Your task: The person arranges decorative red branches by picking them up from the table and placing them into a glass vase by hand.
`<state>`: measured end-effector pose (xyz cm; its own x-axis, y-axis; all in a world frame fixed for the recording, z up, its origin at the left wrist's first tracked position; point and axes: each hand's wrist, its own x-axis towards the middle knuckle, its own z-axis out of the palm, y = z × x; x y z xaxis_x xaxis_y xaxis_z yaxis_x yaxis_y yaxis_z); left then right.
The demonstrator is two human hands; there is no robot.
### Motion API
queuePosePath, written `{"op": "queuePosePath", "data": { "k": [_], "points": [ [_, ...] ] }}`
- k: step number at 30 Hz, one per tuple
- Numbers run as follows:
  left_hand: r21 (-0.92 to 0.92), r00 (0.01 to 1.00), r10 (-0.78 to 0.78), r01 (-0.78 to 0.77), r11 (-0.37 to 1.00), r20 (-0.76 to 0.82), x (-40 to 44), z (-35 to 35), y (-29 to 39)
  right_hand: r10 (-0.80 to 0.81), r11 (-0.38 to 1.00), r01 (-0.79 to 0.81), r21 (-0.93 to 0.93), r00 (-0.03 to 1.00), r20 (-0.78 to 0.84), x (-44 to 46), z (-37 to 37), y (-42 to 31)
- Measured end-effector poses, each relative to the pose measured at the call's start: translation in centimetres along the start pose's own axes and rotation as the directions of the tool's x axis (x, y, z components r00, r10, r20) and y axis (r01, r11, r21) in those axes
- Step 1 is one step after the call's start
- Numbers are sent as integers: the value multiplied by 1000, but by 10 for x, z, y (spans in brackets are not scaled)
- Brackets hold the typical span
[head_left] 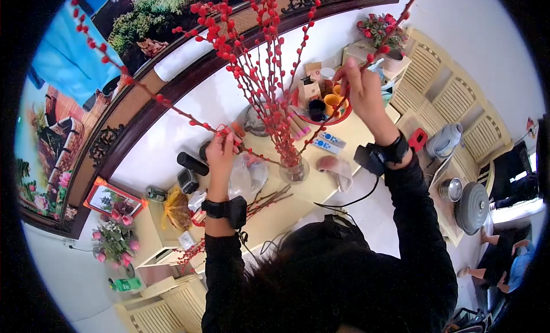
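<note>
A glass vase point(295, 172) on the table holds a tall bunch of red-berry branches point(266, 101). My left hand point(220, 152) pinches a long berry branch point(172, 105) that slants from the vase to the upper left. On the other side, my right hand point(362, 87) grips a second berry branch point(317, 134), which leans up and right past my fingers. Both branches seem to have their lower ends at the vase. Several cut stems point(269, 201) lie on the table just below the vase, near a clear plastic bag point(249, 175).
Beside the vase are a red basin point(342, 116) with cups, a cloth point(336, 171) and blue-white packets point(329, 141). A framed picture point(114, 198) and flowers point(117, 241) stand left. Wooden benches point(424, 61) line the right, where another person point(504, 258) sits.
</note>
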<state>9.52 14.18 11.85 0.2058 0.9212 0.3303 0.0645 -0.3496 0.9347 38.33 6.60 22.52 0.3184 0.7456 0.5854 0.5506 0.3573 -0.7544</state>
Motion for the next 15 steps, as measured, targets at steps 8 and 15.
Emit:
{"op": "queuePosePath", "data": {
  "k": [8,15],
  "points": [
    [191,995,90,-95,977,35,1,15,-23,-12,996,14,-89,1000,24,-8,11,13],
    [223,990,144,-143,964,10,-3,22,-13,-28,987,37,-156,998,54,-11,25,19]
  ]
}}
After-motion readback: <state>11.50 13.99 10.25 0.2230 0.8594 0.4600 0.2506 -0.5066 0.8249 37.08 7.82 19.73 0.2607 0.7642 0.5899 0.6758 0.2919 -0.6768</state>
